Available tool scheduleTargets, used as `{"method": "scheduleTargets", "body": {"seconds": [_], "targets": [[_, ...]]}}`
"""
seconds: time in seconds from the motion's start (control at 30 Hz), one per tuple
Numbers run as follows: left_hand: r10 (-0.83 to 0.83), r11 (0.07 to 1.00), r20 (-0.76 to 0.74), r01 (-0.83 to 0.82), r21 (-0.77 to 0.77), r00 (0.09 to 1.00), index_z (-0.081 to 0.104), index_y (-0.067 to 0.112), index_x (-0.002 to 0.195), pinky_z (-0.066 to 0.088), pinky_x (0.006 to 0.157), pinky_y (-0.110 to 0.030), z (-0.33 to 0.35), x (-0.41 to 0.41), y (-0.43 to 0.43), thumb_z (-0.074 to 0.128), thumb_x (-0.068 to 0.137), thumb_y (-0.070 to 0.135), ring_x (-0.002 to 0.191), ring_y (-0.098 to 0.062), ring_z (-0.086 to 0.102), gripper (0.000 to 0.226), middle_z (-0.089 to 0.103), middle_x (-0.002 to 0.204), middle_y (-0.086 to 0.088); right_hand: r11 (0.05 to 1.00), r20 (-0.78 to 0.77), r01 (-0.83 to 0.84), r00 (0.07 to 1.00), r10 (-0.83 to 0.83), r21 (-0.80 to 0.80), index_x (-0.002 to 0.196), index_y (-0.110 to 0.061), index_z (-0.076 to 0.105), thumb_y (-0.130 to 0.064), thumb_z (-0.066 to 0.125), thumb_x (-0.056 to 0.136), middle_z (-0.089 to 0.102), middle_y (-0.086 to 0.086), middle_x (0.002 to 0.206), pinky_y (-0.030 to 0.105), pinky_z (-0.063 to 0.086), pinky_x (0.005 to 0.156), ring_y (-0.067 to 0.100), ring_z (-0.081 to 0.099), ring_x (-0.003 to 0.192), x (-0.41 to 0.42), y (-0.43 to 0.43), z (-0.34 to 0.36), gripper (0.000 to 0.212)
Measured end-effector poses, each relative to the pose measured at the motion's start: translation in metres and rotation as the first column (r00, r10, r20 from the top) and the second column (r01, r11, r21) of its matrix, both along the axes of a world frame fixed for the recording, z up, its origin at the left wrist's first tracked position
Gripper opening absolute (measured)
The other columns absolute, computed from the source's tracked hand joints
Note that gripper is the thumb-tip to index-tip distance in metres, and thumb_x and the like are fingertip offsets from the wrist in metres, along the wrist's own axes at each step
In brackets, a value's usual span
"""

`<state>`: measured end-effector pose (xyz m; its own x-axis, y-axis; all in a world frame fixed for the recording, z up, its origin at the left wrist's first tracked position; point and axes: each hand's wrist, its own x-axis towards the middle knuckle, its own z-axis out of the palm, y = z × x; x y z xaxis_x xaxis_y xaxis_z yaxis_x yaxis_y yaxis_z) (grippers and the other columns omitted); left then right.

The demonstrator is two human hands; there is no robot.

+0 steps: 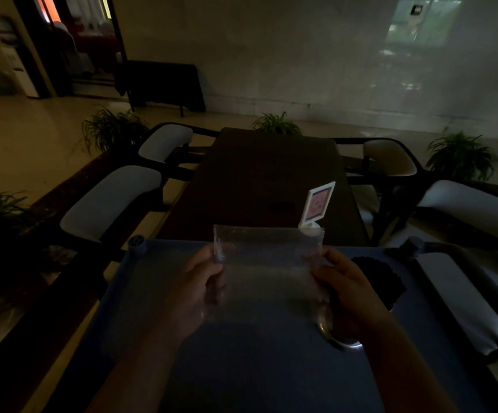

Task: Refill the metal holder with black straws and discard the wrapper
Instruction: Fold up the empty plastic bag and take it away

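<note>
A clear plastic wrapper [267, 263] is stretched flat between both hands above a blue cart top [241, 368]. My left hand [203, 289] pinches its left edge, and my right hand [344, 286] pinches its right edge. The wrapper looks empty. Just behind my right hand stands the metal holder [340, 338], its shiny base showing under my wrist, with a dense bunch of black straws [382, 278] standing in it. My right forearm hides most of the holder's body.
Beyond the cart is a dark wooden table [265, 180] with a small white sign stand [316, 205]. White-cushioned chairs [110, 201] flank the table on both sides. Potted plants [113, 129] line the floor. The room is dim.
</note>
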<state>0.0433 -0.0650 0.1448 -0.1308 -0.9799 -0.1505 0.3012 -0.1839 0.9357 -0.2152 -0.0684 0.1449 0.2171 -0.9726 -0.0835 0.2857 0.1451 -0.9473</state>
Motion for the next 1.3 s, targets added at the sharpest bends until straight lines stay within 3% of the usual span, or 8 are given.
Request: {"method": "scheduleTargets", "body": {"seconds": [0.1, 0.17, 0.27, 0.5, 0.63, 1.0, 1.13, 1.3], "targets": [[0.021, 1.000, -0.097, -0.023, -0.015, 0.995, 0.065, 0.007, 0.086, 0.043, 0.043, -0.020, 0.001, 0.000, 0.002, 0.048, 0.089, 0.003, 0.050, -0.018, 0.047, 0.017, 0.040, 0.065, -0.015, 1.000, 0.042, 0.005, 0.999, -0.006, 0.006, 0.102, -0.011, 0.069, -0.016, 0.054, 0.086, 0.060, 0.016, 0.079, 0.028, 0.049, 0.047, 0.020, 0.059, 0.057, 0.002, 0.003, 0.007, 0.022], [0.041, 0.998, -0.282, -0.026, 0.057, 0.959, 0.068, 0.009, 0.076, 0.036, 0.037, -0.018, 0.004, -0.003, 0.003, 0.053, 0.083, 0.003, 0.042, -0.008, 0.039, 0.017, 0.034, 0.055, -0.005, 1.000, 0.083, 0.017, 0.996, -0.016, -0.006, 0.090, -0.013, 0.074, -0.014, 0.054, 0.082, 0.068, 0.012, 0.080, 0.028, 0.054, 0.051, 0.018, 0.067, 0.062, 0.003, 0.004, 0.011, 0.021], [0.052, 0.998, -0.314, -0.037, 0.052, 0.948, 0.073, 0.009, 0.075, 0.034, 0.038, -0.018, 0.009, -0.006, 0.004, 0.054, 0.080, 0.003, 0.043, -0.008, 0.042, 0.021, 0.044, 0.051, -0.001, 0.999, 0.152, 0.046, 0.987, -0.047, 0.012, 0.075, -0.012, 0.075, -0.010, 0.052, 0.077, 0.072, 0.009, 0.078, 0.031, 0.058, 0.054, 0.019, 0.071, 0.067, 0.006, 0.005, 0.015, 0.023], [0.121, 0.992, -0.049, -0.119, 0.037, 0.991, 0.060, -0.004, 0.089, 0.049, 0.044, -0.025, 0.014, -0.011, 0.010, 0.037, 0.098, 0.009, 0.062, -0.024, 0.056, 0.028, 0.061, 0.069, -0.011, 0.978, 0.070, 0.096, 0.991, -0.111, 0.183, 0.073, -0.011, 0.069, -0.028, 0.053, 0.079, 0.065, 0.010, 0.080, 0.035, 0.053, 0.055, 0.027, 0.062, 0.072, 0.004, 0.005, 0.015, 0.024], [0.043, 0.992, 0.358, 0.002, -0.126, 0.933, 0.064, 0.000, 0.091, 0.056, 0.060, -0.037, 0.011, -0.006, 0.014, 0.063, 0.091, 0.019, 0.071, -0.029, 0.067, 0.020, 0.068, 0.080, -0.017, 0.996, -0.118, 0.092, 0.989, -0.091, 0.002, 0.077, -0.005, 0.061, 0.000, 0.055, 0.089, 0.061, 0.006, 0.069, 0.025, 0.050, 0.046, 0.021, 0.058, 0.062, 0.006, 0.003, 0.010, 0.014], [0.177, 0.970, 0.303, -0.113, -0.217, 0.936, 0.057, 0.013, 0.081, 0.051, 0.050, -0.026, -0.010, -0.015, 0.015, 0.068, 0.085, 0.004, 0.055, -0.016, 0.061, 0.015, 0.065, 0.066, -0.004, 0.991, -0.149, 0.113, 0.981, -0.122, -0.069, 0.110, -0.032, 0.060, 0.007, 0.065, 0.082, 0.072, 0.010, 0.099, 0.050, 0.057, 0.073, 0.032, 0.070, 0.087, 0.012, 0.003, -0.011, 0.048], [-0.045, 0.999, 0.290, 0.043, 0.013, 0.956, 0.062, 0.025, 0.110, 0.052, 0.053, -0.024, -0.010, -0.005, 0.014, 0.073, 0.081, 0.004, 0.068, -0.014, 0.068, 0.037, 0.072, 0.089, -0.004, 0.995, -0.196, 0.097, 0.976, -0.099, -0.022, 0.111, -0.036, 0.063, 0.002, 0.058, 0.087, 0.070, 0.010, 0.100, 0.041, 0.059, 0.069, 0.026, 0.072, 0.083, 0.011, 0.000, -0.008, 0.046], [-0.465, 0.885, 0.412, 0.417, 0.207, 0.783, 0.075, 0.014, 0.097, 0.055, 0.069, -0.027, 0.006, 0.010, 0.009, 0.077, 0.074, 0.028, 0.083, -0.016, 0.071, 0.027, 0.076, 0.092, -0.008, 0.994, -0.337, -0.108, 0.936, 0.098, -0.011, 0.112, -0.036, 0.066, -0.008, 0.058, 0.087, 0.063, 0.008, 0.110, 0.033, 0.058, 0.072, 0.028, 0.068, 0.093, 0.009, -0.003, 0.014, 0.039]]}}
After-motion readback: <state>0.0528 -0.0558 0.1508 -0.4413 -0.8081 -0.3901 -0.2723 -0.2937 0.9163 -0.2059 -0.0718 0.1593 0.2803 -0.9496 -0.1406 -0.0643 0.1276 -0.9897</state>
